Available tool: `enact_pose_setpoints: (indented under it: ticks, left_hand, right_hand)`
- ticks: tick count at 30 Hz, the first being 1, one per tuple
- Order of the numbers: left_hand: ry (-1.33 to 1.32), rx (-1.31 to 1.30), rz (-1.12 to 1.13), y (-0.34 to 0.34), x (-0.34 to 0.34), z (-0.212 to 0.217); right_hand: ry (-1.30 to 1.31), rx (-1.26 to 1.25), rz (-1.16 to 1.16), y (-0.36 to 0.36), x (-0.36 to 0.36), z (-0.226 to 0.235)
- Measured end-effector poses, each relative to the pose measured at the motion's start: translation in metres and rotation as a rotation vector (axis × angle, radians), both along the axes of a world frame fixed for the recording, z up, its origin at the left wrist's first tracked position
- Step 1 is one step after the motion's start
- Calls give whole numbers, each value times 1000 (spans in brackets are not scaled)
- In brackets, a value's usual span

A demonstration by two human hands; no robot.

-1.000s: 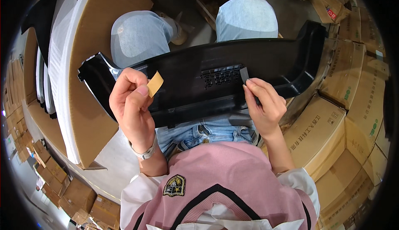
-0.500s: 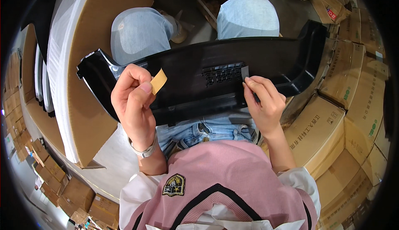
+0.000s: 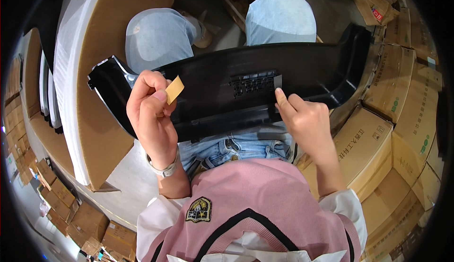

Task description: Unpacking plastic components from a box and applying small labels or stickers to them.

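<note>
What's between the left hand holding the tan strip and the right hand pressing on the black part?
In the head view, only the black plastic part spans between the left hand and right hand, including its small grille.

Packing or assembly workshop, stacked brown cardboard cartons [image 3: 378,134] on the right, large bent corrugated cardboard sheets [image 3: 94,72] on the left, more small boxes [image 3: 61,205] on the pale floor [image 3: 127,191]

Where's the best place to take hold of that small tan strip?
Take the tan strip by its free upper end, coming from the right. The left hand pinches its lower end, so the upper end sticks out over the black panel.
</note>
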State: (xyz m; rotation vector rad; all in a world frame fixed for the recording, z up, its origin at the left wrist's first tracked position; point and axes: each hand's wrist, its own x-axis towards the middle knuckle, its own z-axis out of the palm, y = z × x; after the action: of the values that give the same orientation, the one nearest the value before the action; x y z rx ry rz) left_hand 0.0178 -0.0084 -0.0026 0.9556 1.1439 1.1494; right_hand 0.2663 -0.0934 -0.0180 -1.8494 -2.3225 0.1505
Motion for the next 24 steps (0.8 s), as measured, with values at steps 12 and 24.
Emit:
enact_pose_setpoints:
  ticks: [12,24]
  left_hand:
    - [-152,166,-584,-27,18,50]
    - [-264,176,-1337,-65,42,75]
  right_hand:
    - [105,8,468,-16,43,8]
    - [539,119,337,-8,55,115]
